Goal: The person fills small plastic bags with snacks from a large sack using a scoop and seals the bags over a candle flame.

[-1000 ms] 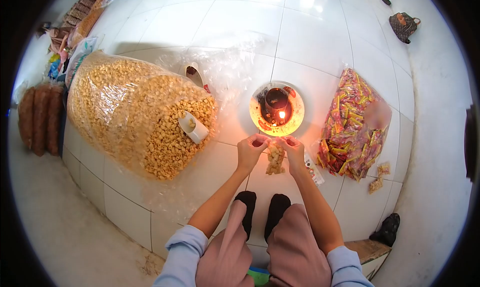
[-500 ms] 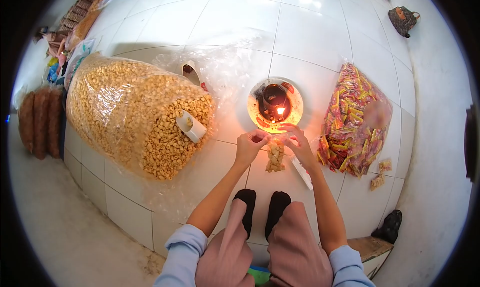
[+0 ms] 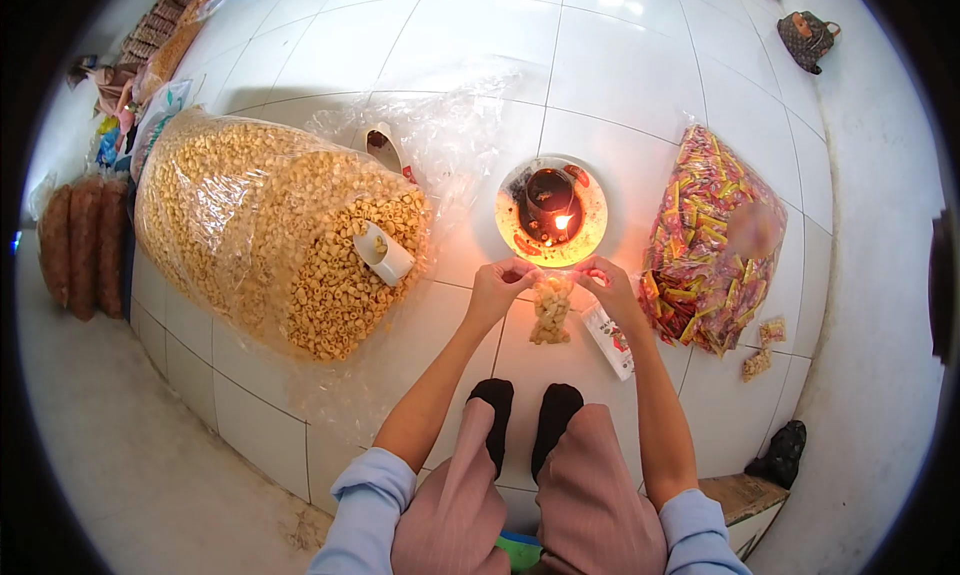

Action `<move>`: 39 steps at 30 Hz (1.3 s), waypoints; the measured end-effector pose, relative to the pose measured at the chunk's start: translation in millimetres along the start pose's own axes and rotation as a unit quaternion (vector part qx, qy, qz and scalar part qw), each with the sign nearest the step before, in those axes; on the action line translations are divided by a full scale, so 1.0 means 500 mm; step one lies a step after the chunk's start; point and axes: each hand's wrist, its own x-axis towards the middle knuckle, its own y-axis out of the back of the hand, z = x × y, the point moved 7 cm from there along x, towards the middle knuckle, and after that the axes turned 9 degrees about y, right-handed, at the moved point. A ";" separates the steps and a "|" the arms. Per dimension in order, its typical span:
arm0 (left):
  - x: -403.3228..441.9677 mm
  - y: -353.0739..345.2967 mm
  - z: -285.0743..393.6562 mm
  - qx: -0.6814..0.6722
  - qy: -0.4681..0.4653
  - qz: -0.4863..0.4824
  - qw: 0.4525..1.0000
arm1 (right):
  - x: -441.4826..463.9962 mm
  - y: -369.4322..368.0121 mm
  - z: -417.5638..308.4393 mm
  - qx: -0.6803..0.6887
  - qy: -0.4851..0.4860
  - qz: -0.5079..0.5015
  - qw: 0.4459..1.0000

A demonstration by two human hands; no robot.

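Observation:
Between my two hands hangs a small clear plastic bag of ring-shaped snacks (image 3: 550, 315), its top edge drawn out flat. My left hand (image 3: 502, 289) pinches the left corner of that edge, and my right hand (image 3: 608, 289) pinches the right one. Just beyond the bag, a small flame (image 3: 562, 222) burns at a dark round holder (image 3: 549, 187) on a stained plate (image 3: 507, 237). A white packet with printing (image 3: 609, 339) lies on the floor beneath my right wrist.
On the left lies a large clear sack of snack rings (image 3: 240, 205) with a white scoop (image 3: 384, 253) in its mouth. To the right rests a bag of red-yellow sachets (image 3: 700, 245); two small filled packets (image 3: 764, 347) lie beside it. A white cup (image 3: 383, 147) lies behind the sack.
My right hand has shifted right and slightly toward me, and its fingers have closed in on the bag's corner. The bag's top edge is now stretched flat. More of the white packet shows.

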 end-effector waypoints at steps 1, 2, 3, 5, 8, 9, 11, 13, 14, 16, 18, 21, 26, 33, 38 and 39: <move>0.002 0.000 -0.004 -0.002 0.003 -0.001 1.000 | 0.000 0.000 -0.001 0.015 0.004 0.015 1.000; 0.004 -0.001 -0.008 -0.002 0.002 -0.001 1.000 | 0.001 0.001 -0.002 0.031 0.008 0.030 0.999; 0.005 -0.001 -0.007 -0.020 -0.008 0.010 1.000 | 0.002 -0.005 -0.006 0.031 0.008 0.029 0.999; 0.006 -0.003 -0.008 -0.039 -0.020 0.021 0.999 | 0.006 -0.007 -0.024 0.123 0.059 0.077 0.988; 0.007 -0.005 0.004 -0.005 -0.014 0.041 0.999 | 0.004 -0.021 -0.021 0.189 -0.007 0.109 0.976; 0.012 -0.005 0.005 -0.004 -0.013 0.036 0.999 | 0.004 -0.025 -0.023 0.189 -0.006 0.108 0.976; 0.018 -0.005 0.006 -0.003 -0.014 0.031 0.999 | -0.002 -0.027 -0.011 0.247 -0.059 0.145 0.956; 0.022 -0.010 0.005 0.011 -0.013 0.026 1.000 | -0.002 -0.033 -0.009 0.236 -0.084 0.123 0.960; 0.023 -0.013 0.004 0.011 -0.012 0.026 1.000 | -0.003 -0.039 -0.005 0.227 -0.110 0.102 0.962; 0.026 -0.014 -0.004 -0.021 -0.024 0.029 0.999 | -0.002 -0.035 0.017 0.211 -0.111 0.098 0.966; 0.029 -0.013 -0.012 -0.021 -0.027 0.027 0.999 | -0.002 -0.030 0.028 0.196 -0.111 0.093 0.970; 0.033 -0.013 -0.022 -0.018 -0.030 0.032 0.999 | -0.005 -0.020 0.040 0.171 -0.122 0.108 0.972; 0.043 -0.018 -0.036 -0.017 -0.016 0.056 0.998 | -0.005 -0.012 0.041 0.159 -0.116 0.205 0.959; 0.060 -0.029 -0.019 0.115 0.036 0.072 0.990 | 0.011 -0.009 0.034 0.055 -0.130 0.194 0.971; 0.071 -0.027 -0.019 0.096 -0.016 0.092 0.991 | 0.015 -0.032 0.039 0.282 -0.116 0.156 0.939; 0.071 -0.027 -0.015 0.098 -0.020 0.084 0.991 | 0.015 -0.027 0.041 0.282 -0.116 0.156 0.940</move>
